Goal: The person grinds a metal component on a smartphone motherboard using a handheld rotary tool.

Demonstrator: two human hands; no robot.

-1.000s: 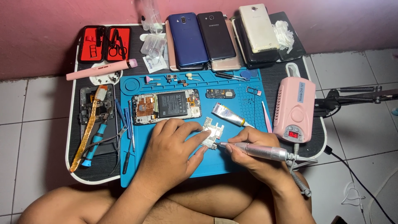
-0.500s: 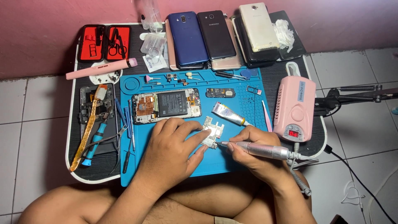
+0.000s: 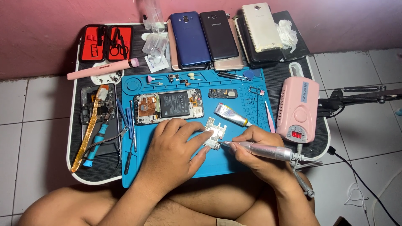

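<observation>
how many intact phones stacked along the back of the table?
5 visible: blue phone, black phone, a rose-gold one under the black, cream-cased phone, and a dark one beneath it. More may be hidden in the stacks.

Hands (image 3: pixel 176 146) hide circuit board (image 3: pixel 214 134) partly.

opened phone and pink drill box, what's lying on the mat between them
In the head view, a small glue tube lies slanted on the blue mat between the opened phone and the pink drill box, with pink tweezers nearer the box.
</observation>
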